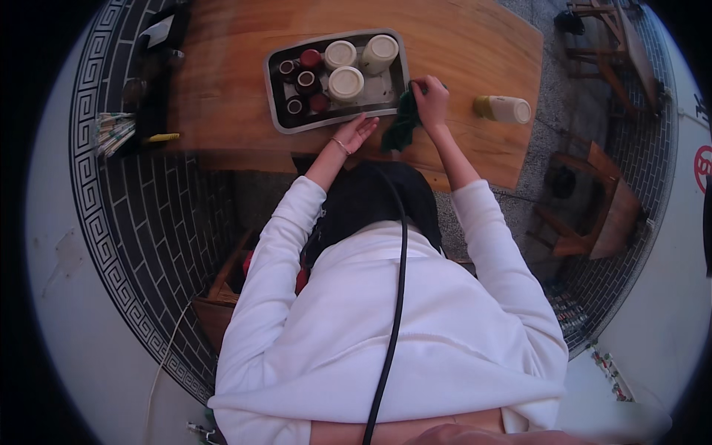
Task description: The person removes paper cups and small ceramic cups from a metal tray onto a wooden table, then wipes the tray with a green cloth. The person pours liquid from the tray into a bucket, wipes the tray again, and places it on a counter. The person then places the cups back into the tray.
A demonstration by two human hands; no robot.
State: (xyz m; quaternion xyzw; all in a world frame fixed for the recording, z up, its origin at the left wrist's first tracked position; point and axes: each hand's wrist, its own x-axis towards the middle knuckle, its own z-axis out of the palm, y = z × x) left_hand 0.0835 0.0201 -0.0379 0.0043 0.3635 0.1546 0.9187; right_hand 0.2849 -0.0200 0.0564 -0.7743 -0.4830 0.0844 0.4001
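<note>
A rectangular metal tray [384, 109] sits on the wooden table. My right hand [433, 104] pinches a dark green cloth [401, 125], which hangs down beside the tray's right corner. My left hand [356, 135] is at the tray's front rim with fingers extended and nothing in it; whether it touches the rim I cannot tell. In the tray stand several dark bottles, one of them a small bottle with an open-looking top [306, 82], along with red lids [310, 58] and pale-capped jars [346, 83].
A bottle with a pale cap and yellow-green band [502, 109] lies on the wooden table [473, 50] at right. Wrapped chopsticks [116, 133] and a yellow item [164, 137] are at the left by the brick-patterned wall [161, 211]. Wooden stools [598, 206] stand to the right.
</note>
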